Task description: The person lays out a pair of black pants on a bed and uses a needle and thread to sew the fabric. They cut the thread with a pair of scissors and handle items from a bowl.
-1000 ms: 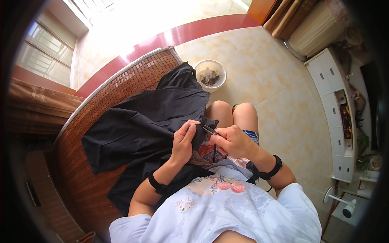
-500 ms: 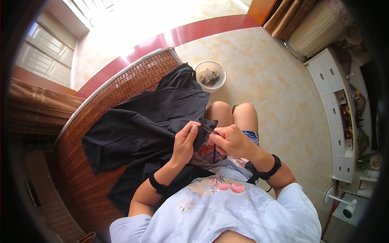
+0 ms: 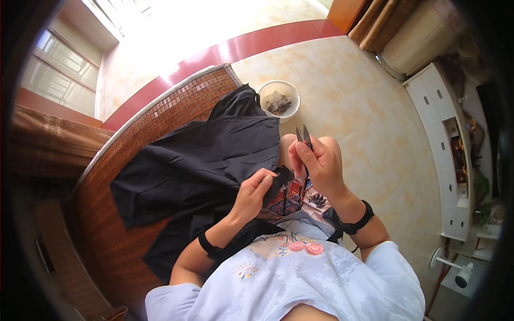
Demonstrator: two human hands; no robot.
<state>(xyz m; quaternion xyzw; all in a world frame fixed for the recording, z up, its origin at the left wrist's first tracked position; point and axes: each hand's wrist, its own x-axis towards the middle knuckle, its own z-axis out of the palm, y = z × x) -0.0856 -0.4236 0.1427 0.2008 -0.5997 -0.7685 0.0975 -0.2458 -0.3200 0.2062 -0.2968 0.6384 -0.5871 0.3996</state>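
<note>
The left hand (image 3: 250,197) I'm watching is pinched on an edge of the black cloth (image 3: 195,155), which spreads over the mat (image 3: 187,92). The right hand (image 3: 324,170) grips scissors (image 3: 307,140), blades parted, clear of it; I can't tell what's cut or left uncut.

A: What did the bare right hand (image 3: 324,168) do?
B: It went up, away from the bare left hand (image 3: 254,193). Now it is in front of the bent bare knees (image 3: 286,142).
A: And the small dark scissors with pointy metal blades (image 3: 307,138)?
B: They came off the thin black cloth (image 3: 198,155). Now their tips point up.
A: Did the left hand move?
B: A little, down and to the right. The cloth's edge went along. More red and blue patterned cloth (image 3: 292,192) shows now.
</note>
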